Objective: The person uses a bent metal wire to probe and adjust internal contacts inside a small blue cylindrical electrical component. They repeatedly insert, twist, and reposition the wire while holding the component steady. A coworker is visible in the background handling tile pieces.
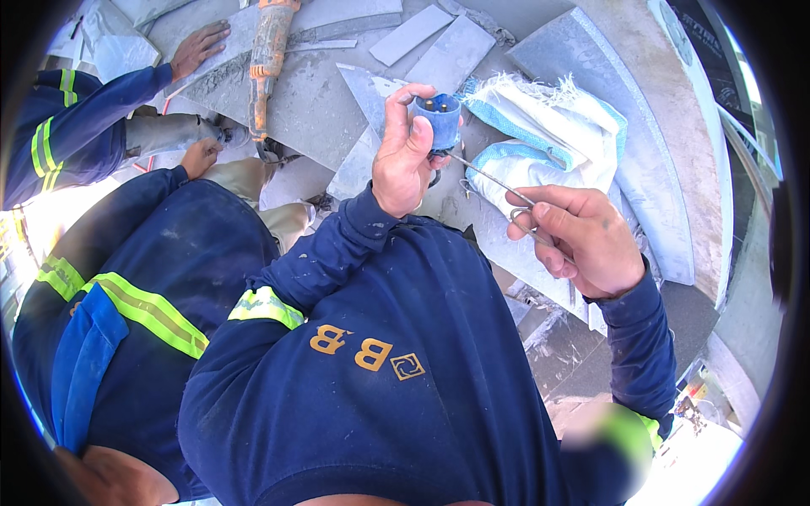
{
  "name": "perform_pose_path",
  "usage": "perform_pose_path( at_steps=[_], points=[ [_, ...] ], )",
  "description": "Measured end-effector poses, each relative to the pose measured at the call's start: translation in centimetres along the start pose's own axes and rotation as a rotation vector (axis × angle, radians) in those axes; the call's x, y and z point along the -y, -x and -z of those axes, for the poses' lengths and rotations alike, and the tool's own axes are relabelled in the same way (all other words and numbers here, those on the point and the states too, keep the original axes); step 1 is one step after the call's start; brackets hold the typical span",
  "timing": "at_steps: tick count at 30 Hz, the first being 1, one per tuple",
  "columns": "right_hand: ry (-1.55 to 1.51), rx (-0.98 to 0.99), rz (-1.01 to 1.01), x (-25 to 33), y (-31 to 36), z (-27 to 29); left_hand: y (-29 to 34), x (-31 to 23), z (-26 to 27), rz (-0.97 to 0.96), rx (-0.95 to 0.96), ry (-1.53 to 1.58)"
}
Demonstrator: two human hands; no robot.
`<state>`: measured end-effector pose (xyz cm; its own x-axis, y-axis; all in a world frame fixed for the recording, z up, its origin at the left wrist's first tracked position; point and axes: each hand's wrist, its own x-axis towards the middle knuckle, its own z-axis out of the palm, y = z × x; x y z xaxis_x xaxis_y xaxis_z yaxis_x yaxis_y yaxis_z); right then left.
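My left hand (403, 156) is closed around a blue round industrial plug (440, 125), whose brass pins face up inside its collar. Between the fingers of my right hand (582, 232) is a thin metal rod with a looped end (523, 221). The rod's far tip reaches the underside of the plug, by my left fingers; whether it enters the plug is hidden. Both hands are raised over grey stone slabs, just in front of my chest. Close behind them lies a white woven sack with blue edging and a frayed end (582, 126).
A dusty orange power tool (268, 51) lies on the slabs, ahead to the left. A co-worker in navy (160, 244) is close at my left; another person's hand (200, 49) rests on a slab farther off. A curved slab (607, 93) stands beyond the sack.
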<state>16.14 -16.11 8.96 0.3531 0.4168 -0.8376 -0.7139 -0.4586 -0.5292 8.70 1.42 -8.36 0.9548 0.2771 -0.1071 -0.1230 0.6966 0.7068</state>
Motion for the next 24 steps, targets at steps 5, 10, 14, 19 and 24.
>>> perform_pose_path(
  at_steps=[5,10,14,19,24],
  points=[
    [0.652,-0.061,0.233,0.6,-0.3,0.2,-0.2,-0.2,0.0,0.038,0.022,-0.016],
    [1.072,-0.117,0.557,1.9,-0.5,-0.2,-0.4,-0.3,0.2,0.076,0.045,-0.030],
    [1.413,-0.166,0.763,1.7,-0.5,-1.2,-0.6,-0.2,0.4,0.104,0.011,0.023],
    [1.530,-0.162,0.818,1.6,-1.1,-2.0,-1.0,-0.3,0.8,0.104,-0.012,0.046],
    [1.234,-0.027,0.477,2.6,-1.9,-0.7,-1.0,-0.3,0.8,0.093,-0.021,0.044]
  ],
)
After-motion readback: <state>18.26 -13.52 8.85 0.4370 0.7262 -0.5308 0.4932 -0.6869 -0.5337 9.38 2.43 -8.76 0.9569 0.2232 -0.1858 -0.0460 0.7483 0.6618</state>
